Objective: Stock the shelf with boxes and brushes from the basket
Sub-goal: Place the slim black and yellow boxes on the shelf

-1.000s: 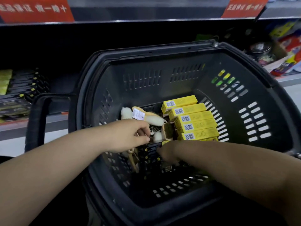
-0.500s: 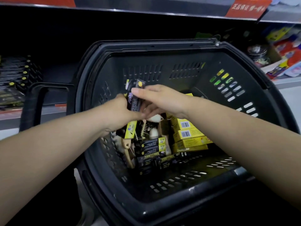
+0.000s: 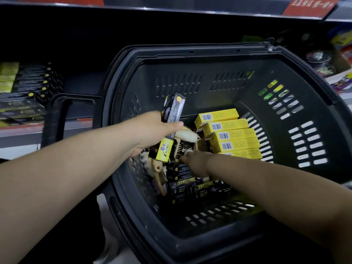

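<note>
Left hand (image 3: 152,130) clamps black box (image 3: 172,111) at basket's (image 3: 190,52) 10 o'clock, loose hold could slip; right hand (image 3: 197,163) grip unreadable, may snag brushes (image 3: 185,135).

Both forearms stretch forward; left grip (image 3: 152,130) clasps a box (image 3: 172,111), right grip (image 3: 196,164) reaches lower, fingers hidden

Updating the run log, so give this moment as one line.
left hand grips black box | right hand down in basket, grip unclear

Black basket (image 3: 219,103) holds yellow boxes (image 3: 234,134) stacked at two o'clock, black boxes (image 3: 182,187) at six, wooden brushes (image 3: 159,174) (pale-bristled) at nine, one black-and-yellow box (image 3: 173,111) held upright above.
</note>
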A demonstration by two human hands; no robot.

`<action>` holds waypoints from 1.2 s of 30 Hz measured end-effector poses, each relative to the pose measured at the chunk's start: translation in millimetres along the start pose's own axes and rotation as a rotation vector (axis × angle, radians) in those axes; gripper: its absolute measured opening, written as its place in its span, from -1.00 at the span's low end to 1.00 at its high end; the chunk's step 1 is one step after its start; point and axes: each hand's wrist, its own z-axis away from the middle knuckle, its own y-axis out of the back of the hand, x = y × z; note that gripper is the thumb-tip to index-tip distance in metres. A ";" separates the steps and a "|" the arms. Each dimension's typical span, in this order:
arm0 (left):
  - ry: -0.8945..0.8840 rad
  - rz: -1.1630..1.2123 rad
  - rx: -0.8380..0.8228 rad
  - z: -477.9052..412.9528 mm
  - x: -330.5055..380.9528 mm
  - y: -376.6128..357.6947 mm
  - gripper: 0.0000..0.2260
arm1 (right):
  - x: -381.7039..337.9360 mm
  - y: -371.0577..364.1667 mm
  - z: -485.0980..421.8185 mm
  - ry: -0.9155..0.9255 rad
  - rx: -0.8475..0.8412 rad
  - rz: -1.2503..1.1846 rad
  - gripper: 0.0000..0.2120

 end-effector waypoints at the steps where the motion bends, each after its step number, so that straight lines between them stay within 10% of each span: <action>1: -0.001 -0.004 -0.005 0.2 0.3 -0.4 -0.54 | 0.4 0.3 -1.5 0.001 0.003 0.036 -0.36; 18: -0.001 -0.003 0.019 -5.2 -2.8 -0.6 -0.60 | 39.6 19.3 2.0 -0.006 0.011 -0.434 -0.62; 24: 0.038 0.104 0.043 -4.5 -0.7 1.1 -0.42 | 63.2 80.3 55.6 0.311 -0.051 -1.385 -0.63; 28: -0.007 0.090 0.031 0.0 4.5 0.8 -0.19 | 50.5 96.8 62.4 0.476 0.044 -1.475 -0.80; 36: -0.024 -0.032 0.116 -9.3 -3.9 3.0 -0.42 | 45.1 64.3 36.8 0.370 -0.106 -1.348 -0.59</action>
